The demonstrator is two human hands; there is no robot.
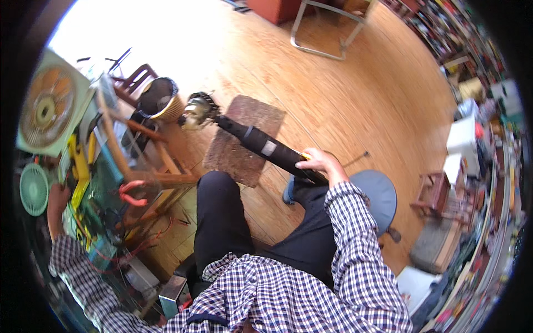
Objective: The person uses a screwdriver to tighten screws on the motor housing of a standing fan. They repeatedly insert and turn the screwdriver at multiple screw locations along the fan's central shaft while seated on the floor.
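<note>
My right hand (321, 162) is closed around the near end of a long black cylindrical tool (272, 149). The tool slants away to the far left over a worn brown slab (258, 116) on the floor. At its far end is a metallic head (195, 112) with a dark, toothed-looking rim; blur hides how they join. Out at the far left, my left hand (59, 197) reaches into a cluttered work surface, beside a pale green round basket (34, 190) and yellow tools (81, 161). Its fingers are too small and dark to read.
Red-handled pliers (133, 193) lie on the left clutter, near a fan (47, 108). A wicker bin (171, 108) stands beyond. A blue-grey round stool (377, 200) is beside my right arm. Crowded shelves (499, 166) line the right; a metal-framed chair (319, 53) stands at the back.
</note>
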